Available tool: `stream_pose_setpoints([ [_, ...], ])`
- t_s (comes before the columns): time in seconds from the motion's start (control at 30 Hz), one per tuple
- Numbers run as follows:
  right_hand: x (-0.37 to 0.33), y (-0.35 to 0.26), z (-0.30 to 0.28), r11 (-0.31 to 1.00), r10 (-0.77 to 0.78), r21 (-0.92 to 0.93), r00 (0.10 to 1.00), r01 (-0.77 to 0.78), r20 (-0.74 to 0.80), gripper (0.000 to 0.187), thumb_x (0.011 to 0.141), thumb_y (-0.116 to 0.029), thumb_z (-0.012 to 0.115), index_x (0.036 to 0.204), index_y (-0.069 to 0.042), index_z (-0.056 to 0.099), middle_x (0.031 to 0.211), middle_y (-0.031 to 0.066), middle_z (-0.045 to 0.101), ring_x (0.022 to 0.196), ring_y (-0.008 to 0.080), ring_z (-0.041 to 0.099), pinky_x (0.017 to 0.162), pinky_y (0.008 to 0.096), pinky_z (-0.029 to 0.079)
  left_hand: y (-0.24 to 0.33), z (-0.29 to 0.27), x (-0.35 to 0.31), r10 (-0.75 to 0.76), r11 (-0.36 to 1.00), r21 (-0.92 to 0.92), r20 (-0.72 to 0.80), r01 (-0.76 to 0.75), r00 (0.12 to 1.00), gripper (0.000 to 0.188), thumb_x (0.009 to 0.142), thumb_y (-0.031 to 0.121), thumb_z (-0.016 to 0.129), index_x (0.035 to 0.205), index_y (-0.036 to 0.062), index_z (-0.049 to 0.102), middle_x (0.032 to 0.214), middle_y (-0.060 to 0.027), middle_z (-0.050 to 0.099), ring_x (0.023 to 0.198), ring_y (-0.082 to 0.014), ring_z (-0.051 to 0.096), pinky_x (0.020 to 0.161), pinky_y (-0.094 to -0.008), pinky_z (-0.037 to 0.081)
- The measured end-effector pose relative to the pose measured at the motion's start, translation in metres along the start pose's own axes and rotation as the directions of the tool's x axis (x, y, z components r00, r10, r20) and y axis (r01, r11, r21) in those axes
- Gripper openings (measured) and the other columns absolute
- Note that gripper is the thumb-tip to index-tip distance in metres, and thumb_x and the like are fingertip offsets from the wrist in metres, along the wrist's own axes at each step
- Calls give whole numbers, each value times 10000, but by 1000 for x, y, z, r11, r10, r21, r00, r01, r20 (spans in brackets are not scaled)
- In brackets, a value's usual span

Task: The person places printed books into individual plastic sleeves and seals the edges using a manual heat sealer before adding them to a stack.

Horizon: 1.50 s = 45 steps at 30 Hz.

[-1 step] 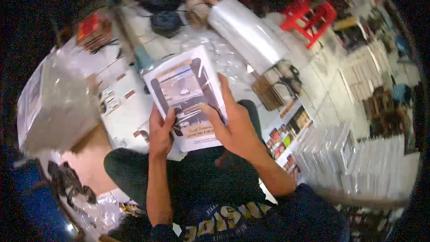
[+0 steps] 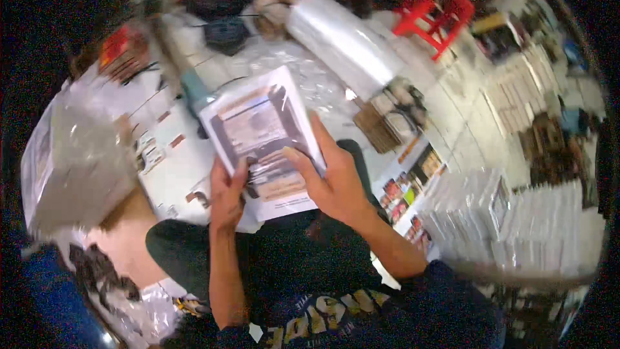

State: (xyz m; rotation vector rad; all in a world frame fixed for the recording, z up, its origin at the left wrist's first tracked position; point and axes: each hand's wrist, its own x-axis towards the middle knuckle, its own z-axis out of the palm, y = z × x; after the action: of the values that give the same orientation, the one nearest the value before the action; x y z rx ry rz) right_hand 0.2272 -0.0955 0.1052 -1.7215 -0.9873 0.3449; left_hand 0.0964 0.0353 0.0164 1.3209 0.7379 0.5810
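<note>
A white-bordered book [image 2: 263,119] with a grey and brown picture on its cover is held tilted above my lap. Glossy streaks run across the cover. My left hand [image 2: 226,195] grips its lower left edge, thumb on the front. On the right side, my right hand [image 2: 334,179] holds the edge, with its thumb lying across the lower cover. The fingers behind the book are hidden.
A large roll of clear plastic [image 2: 345,39] lies beyond the book, near a red stool [image 2: 436,16]. Plastic-wrapped stacks [image 2: 539,229] stand at the right. A plastic-covered pile [image 2: 81,161] is at the left. A brown block [image 2: 376,128] sits right of the book.
The surroundings have shifted slightly left in view. Both hands keep the same hold on the book, which sits a little further left in the picture.
</note>
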Motion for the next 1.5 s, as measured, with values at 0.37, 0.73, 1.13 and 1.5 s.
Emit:
stream_pose_setpoints([
  [0.37, -111, 142, -177, 887, -13, -233, 483, -398, -876, 381, 994, -248, 535, 1236, 45, 557, 1020, 164, 666, 912, 206, 608, 835, 354, 480, -35, -87, 33, 324, 803, -490, -120, -339, 939, 566, 958, 337, 541, 1348, -57, 424, 1219, -156, 524, 1095, -241, 523, 1048, -383, 376],
  [0.73, -166, 318, -193, 279, 416, -322, 417, -904, -808, 492, 918, -225, 625, 1286, 80, 510, 1274, 260, 523, 1078, 359, 585, 977, 403, 443, -43, -78, 36, 64, 875, -389, -499, -289, 864, 141, 933, 191, 627, 962, 59, 588, 870, -37, 607, 817, -130, 563, 791, -298, 468],
  [1.13, 63, 207, 31, 885, 206, -365, 947, -287, -246, 599, 710, -463, 815, 1105, -32, 682, 1046, 152, 687, 928, 252, 666, 823, 346, 519, -46, -57, 40, 28, 901, -341, -569, -267, 822, 212, 958, 252, 609, 877, 56, 598, 784, -45, 624, 725, -125, 595, 717, -278, 491],
  [1.5, 100, 255, -9, 934, 352, -27, 932, -356, -89, 402, 768, -386, 790, 895, -9, 733, 811, 79, 715, 736, 157, 649, 674, 297, 503, -48, -58, 42, 71, 957, -207, -511, -203, 857, 281, 971, 310, 570, 897, 41, 600, 800, -77, 634, 738, -157, 622, 706, -298, 517],
])
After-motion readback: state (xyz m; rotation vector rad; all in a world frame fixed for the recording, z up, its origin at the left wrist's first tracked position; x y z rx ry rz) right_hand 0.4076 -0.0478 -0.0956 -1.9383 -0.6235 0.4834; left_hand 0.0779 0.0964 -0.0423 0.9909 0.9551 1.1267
